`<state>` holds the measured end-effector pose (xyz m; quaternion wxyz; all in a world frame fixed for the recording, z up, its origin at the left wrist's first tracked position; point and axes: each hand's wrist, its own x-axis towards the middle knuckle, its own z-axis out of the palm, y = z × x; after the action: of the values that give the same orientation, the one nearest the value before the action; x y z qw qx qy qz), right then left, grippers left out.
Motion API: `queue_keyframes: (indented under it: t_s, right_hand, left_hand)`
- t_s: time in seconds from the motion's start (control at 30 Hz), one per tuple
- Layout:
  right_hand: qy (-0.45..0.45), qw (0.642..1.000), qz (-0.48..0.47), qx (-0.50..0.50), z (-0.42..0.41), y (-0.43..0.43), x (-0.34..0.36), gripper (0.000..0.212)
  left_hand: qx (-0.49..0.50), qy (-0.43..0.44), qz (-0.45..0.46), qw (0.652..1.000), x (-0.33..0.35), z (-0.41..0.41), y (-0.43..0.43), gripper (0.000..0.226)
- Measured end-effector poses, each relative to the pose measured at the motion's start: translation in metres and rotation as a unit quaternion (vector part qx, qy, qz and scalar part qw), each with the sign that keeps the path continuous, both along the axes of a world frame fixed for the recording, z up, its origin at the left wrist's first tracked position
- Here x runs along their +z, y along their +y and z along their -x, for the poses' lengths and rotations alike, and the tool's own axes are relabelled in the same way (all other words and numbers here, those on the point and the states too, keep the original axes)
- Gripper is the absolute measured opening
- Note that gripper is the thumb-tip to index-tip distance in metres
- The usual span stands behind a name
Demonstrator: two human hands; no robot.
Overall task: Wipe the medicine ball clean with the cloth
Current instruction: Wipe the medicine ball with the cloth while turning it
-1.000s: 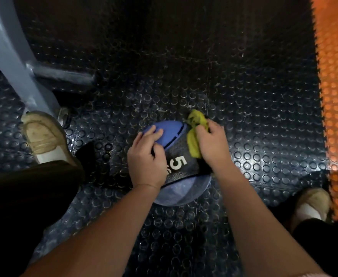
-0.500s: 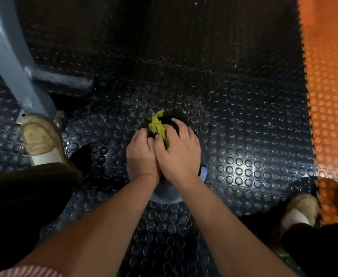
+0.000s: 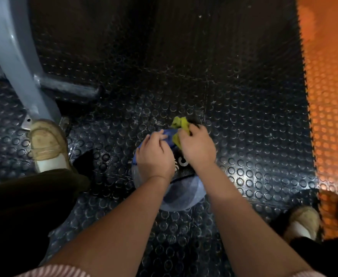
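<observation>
A blue and black medicine ball [image 3: 181, 193] with white lettering sits on the studded black floor between my feet. My left hand [image 3: 154, 156] rests on its upper left side, fingers spread over the blue panel, steadying it. My right hand [image 3: 197, 145] grips a bunched yellow-green cloth [image 3: 180, 125] and presses it against the ball's far top. Most of the ball's top is hidden under both hands.
A grey metal frame leg [image 3: 14, 56] with a crossbar stands at the left. My tan shoes are at the left [image 3: 46, 144] and lower right [image 3: 304, 222]. An orange studded mat [image 3: 328, 96] borders the black floor [image 3: 184, 66] on the right.
My right hand with the cloth has slid from the ball's middle back toward its far right top. The hands have drawn apart, so the black lettered panel shows again.
</observation>
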<state>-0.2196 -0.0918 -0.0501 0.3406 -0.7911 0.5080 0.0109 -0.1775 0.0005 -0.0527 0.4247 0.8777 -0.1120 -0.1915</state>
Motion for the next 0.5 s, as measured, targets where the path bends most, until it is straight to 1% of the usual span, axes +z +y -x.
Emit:
queue_keyframes:
  t_s: [0.03, 0.07, 0.1, 0.17, 0.23, 0.27, 0.3, 0.33, 0.37, 0.4, 0.43, 0.47, 0.5]
  right_hand:
    - [-0.023, 0.997, 0.067, 0.021, 0.000, 0.017, 0.003, 0.041]
    - [-0.055, 0.992, 0.111, 0.023, 0.001, 0.032, 0.007, 0.043]
    - [-0.080, 0.989, 0.127, 0.012, 0.002, 0.042, 0.010, 0.044]
    - [-0.091, 0.989, 0.120, -0.007, 0.002, 0.043, 0.009, 0.044]
    - [-0.084, 0.991, 0.105, -0.015, 0.006, 0.034, 0.008, 0.040]
    - [-0.086, 0.991, 0.100, -0.020, 0.007, 0.028, 0.006, 0.038]
    - [-0.089, 0.991, 0.094, -0.027, 0.008, 0.023, 0.006, 0.036]
    - [-0.090, 0.992, 0.084, -0.036, 0.010, 0.019, 0.006, 0.035]
    - [-0.088, 0.993, 0.068, -0.046, 0.013, 0.015, 0.005, 0.035]
    - [-0.087, 0.993, 0.051, -0.060, 0.017, 0.010, 0.004, 0.036]
    - [-0.086, 0.993, 0.029, -0.080, 0.021, 0.005, 0.005, 0.038]
    - [-0.082, 0.990, 0.002, -0.110, 0.024, 0.000, 0.005, 0.041]
    - [-0.073, 0.986, -0.025, -0.149, 0.027, -0.004, 0.005, 0.044]
  left_hand:
    - [0.005, 0.006, -0.015, 1.000, 0.001, -0.004, 0.000, 0.023]
    - [0.002, 0.008, -0.027, 1.000, 0.002, -0.006, -0.001, 0.020]
    - [-0.005, 0.007, -0.033, 0.999, 0.004, -0.008, -0.002, 0.017]
    - [-0.013, 0.008, -0.030, 0.999, 0.008, -0.013, -0.007, 0.016]
    - [-0.001, 0.052, 0.003, 0.999, 0.011, -0.014, -0.009, 0.020]
    - [-0.007, 0.072, 0.022, 0.997, 0.011, -0.014, -0.007, 0.022]
    - [-0.038, 0.062, 0.023, 0.997, 0.009, -0.014, 0.000, 0.027]
    - [-0.106, 0.022, -0.006, 0.994, 0.006, -0.011, 0.009, 0.040]
    - [-0.194, -0.019, -0.061, 0.979, 0.003, -0.005, 0.019, 0.062]
    - [-0.267, -0.043, -0.109, 0.957, 0.002, 0.002, 0.028, 0.088]
    - [-0.315, -0.044, -0.146, 0.937, 0.003, 0.009, 0.033, 0.110]
    - [-0.341, -0.033, -0.170, 0.924, 0.005, 0.014, 0.034, 0.124]
    - [-0.355, -0.019, -0.187, 0.916, 0.007, 0.017, 0.031, 0.132]
